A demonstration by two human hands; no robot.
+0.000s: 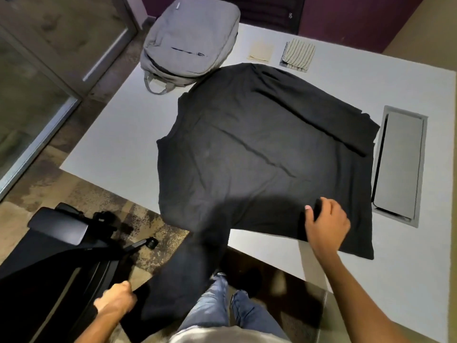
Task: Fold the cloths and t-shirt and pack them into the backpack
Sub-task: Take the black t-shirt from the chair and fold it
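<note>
Both hands grip black t-shirt; no writing legible.

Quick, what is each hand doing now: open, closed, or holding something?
Left hand: closed, gripping a part of the black t-shirt that hangs off the table.
Right hand: closed, pinching the t-shirt's near edge.

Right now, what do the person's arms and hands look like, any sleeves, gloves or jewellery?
Both forearms are bare as far as the frame shows; no sleeve in view. The left hand and right hand wear no gloves. No watch, ring or bracelet shows. The left hand is motion-blurred, so small details there are unclear.
</note>
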